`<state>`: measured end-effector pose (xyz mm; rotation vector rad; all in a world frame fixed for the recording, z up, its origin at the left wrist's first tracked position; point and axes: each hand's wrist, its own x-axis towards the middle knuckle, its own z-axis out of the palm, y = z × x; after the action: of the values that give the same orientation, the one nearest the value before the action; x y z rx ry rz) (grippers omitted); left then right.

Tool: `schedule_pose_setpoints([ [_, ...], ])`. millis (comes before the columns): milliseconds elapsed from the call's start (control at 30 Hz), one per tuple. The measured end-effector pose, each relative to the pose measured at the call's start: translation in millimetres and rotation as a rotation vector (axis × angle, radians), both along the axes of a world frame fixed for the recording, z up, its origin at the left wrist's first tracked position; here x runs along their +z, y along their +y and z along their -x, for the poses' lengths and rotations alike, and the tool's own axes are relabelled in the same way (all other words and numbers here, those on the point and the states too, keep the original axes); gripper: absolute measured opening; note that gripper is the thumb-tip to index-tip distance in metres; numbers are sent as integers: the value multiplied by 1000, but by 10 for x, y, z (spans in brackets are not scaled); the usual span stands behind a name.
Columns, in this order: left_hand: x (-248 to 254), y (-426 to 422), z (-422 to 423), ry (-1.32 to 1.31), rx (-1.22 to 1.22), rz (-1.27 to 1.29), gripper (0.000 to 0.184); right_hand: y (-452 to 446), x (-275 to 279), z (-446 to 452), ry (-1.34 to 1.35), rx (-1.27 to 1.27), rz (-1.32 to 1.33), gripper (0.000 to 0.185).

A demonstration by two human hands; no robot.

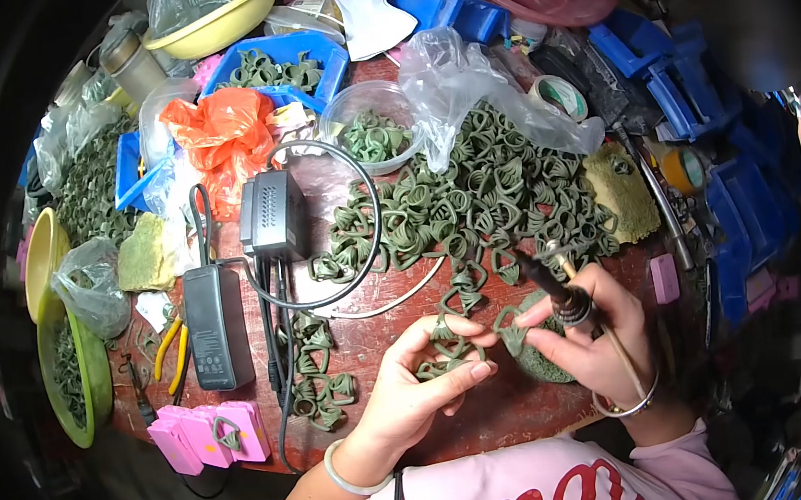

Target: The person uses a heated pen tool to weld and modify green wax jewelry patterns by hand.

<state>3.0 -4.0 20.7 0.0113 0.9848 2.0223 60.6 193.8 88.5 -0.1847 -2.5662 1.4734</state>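
My left hand [408, 379] is closed around a few dark green wax-like rings [450, 342], held between the thumb and fingers. My right hand [611, 331] pinches another green ring [513, 334] at its fingertips, close beside the left hand's rings. A dark-handled pen-shaped tool [546, 279] and a thin light-coloured stick [625, 358] are also gripped in the right hand. Partly hidden below that hand lies a rough green pad [542, 364]. Just beyond both hands spreads a big heap of similar green rings [471, 185].
A black power adapter [217, 330] and a grey box [272, 216] with looping cables stand left. Yellow-handled pliers [175, 354] and pink blocks [208, 435] lie near the left edge. Behind are a clear tub [372, 132], a blue bin [282, 67] and plastic bags; a sponge [620, 192] sits right.
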Motion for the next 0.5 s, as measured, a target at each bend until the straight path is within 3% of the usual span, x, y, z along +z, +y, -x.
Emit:
schedule_pose_setpoints([
  [233, -14, -25, -4, 269, -77, 81, 51, -107, -73, -13, -31, -2, 102, 24],
  [267, -37, -18, -1, 267, -77, 81, 51, -110, -85, -17, -35, -5, 111, 24],
  [333, -106, 10, 12, 559, 4, 93, 46, -89, -122, -30, -41, 8, 97, 25],
  [433, -120, 16, 44, 784, 49, 149, 41, -105, -173, -49, -53, 11, 92, 26],
  [500, -108, 16, 43, 794, 60, 167, 39, -115, -179, -67, -62, 1, 101, 26],
])
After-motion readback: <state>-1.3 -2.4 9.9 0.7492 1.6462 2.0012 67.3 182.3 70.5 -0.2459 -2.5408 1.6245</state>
